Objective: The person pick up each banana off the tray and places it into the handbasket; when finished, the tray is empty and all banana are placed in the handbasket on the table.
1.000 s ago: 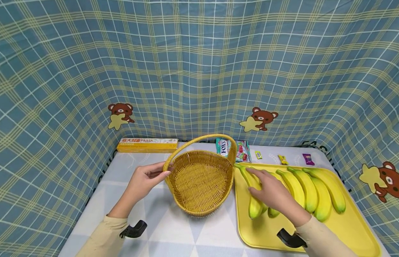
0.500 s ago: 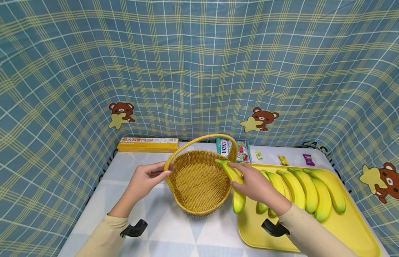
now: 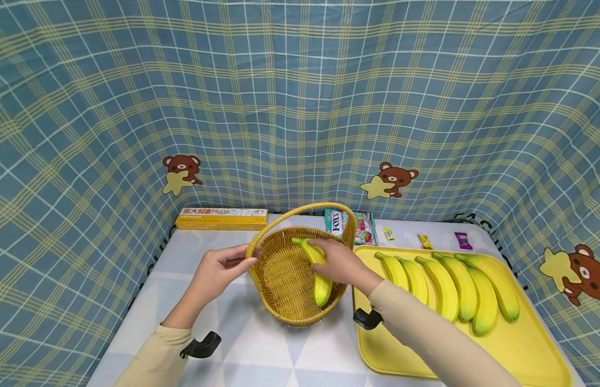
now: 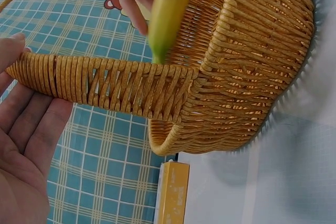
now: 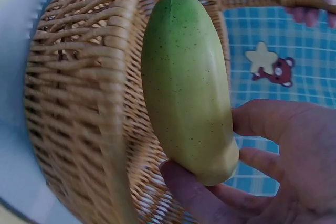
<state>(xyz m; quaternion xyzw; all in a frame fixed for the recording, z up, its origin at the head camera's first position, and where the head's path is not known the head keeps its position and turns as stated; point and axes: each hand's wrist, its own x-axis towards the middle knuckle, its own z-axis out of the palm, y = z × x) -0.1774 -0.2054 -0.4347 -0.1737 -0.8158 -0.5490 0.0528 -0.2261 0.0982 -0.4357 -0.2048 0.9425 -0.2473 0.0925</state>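
Observation:
My right hand (image 3: pixel 342 263) grips a yellow-green banana (image 3: pixel 318 271) and holds it inside the woven basket (image 3: pixel 285 293), low over its bottom. In the right wrist view the banana (image 5: pixel 186 87) lies between thumb and fingers (image 5: pixel 283 150), with the basket wall (image 5: pixel 79 77) behind it. My left hand (image 3: pixel 217 274) rests with straight fingers against the foot of the basket handle (image 3: pixel 253 248). The left wrist view shows that hand (image 4: pixel 21 145) beside the handle (image 4: pixel 115 85), with the banana tip (image 4: pixel 168 14) above the rim. Several more bananas (image 3: pixel 447 285) lie on the yellow tray (image 3: pixel 527 344).
A yellow pasta box (image 3: pixel 222 217) lies at the back left of the table, a candy bag (image 3: pixel 352 226) sits behind the basket, and small wrapped sweets (image 3: pixel 425 240) lie behind the tray. Plaid cloth with bear stickers walls the table on three sides.
My right hand took one banana off the tray and carried it left into the basket. The left hand and the basket stayed where they were.

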